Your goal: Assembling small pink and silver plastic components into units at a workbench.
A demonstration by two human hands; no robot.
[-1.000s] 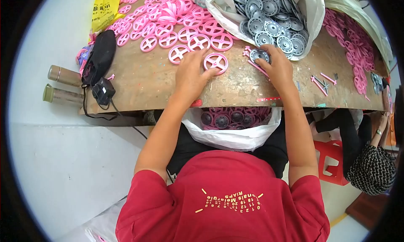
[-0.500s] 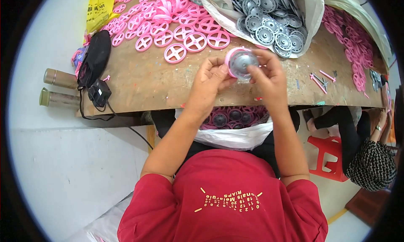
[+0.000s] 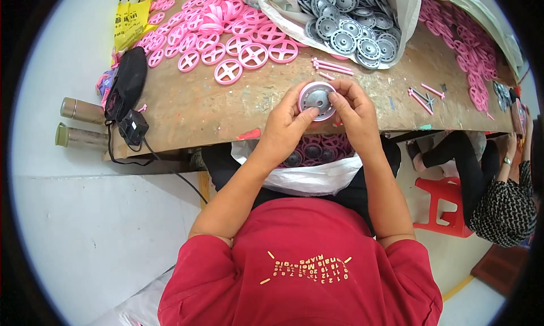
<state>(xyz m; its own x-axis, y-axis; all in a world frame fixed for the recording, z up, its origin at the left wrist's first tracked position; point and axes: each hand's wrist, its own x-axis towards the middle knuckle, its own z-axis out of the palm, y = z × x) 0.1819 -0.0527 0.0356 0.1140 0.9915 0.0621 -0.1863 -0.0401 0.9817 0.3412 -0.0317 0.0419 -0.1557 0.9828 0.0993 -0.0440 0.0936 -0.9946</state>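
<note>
Between my two hands is a toy wheel (image 3: 318,101), a pink rim with a grey hubcap disc set inside it. My left hand (image 3: 288,117) closes on its left side, the thumb pressing the disc's lower edge. My right hand (image 3: 355,111) grips the right side, thumb on the disc's face. Just beyond the wheel, several pink rods (image 3: 333,66) lie on the table. Loose pink spoked rims (image 3: 253,56) spread over the far left. Grey discs (image 3: 343,41) fill a white sack (image 3: 409,20) at the far middle.
In my lap, a white bag (image 3: 309,181) holds pink rims with dark discs. More rods (image 3: 420,101) and pink rims (image 3: 475,71) lie to the right. Two metal bottles (image 3: 82,136) and a black adapter (image 3: 134,126) are left. A co-worker (image 3: 503,212) sits near a red stool (image 3: 439,207).
The wheel has come lower and nearer to me, its disc now facing up, with both thumbs on it. The pink rods beyond my hands have come into sight.
</note>
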